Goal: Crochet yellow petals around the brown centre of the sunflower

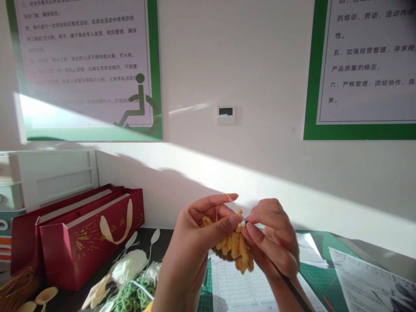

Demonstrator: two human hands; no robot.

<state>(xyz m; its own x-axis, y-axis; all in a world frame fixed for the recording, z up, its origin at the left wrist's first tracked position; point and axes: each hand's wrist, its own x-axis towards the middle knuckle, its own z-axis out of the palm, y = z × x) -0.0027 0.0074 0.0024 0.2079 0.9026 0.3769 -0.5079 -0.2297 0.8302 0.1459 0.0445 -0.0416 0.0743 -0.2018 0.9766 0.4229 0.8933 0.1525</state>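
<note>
My left hand (pixel 201 234) pinches a yellow crocheted piece (pixel 235 249) with several finger-like petals and a brown underside. A thin yellow yarn strand runs over its raised index finger. My right hand (pixel 274 234) grips a crochet hook (pixel 294 291) with a dark handle, its metal tip meeting the top edge of the yellow piece. Both hands are close together, held up above the table. Part of the crocheted piece is hidden behind the left thumb and fingers.
Red gift bags (pixel 94 238) stand at the left beside white drawers (pixel 61 173). White yarn (pixel 130 266) and tangled green yarn (pixel 134 292) lie in front of them. Printed sheets (pixel 240 286) rest on a green cutting mat (pixel 320 247). Behind is a wall with posters (pixel 156 86).
</note>
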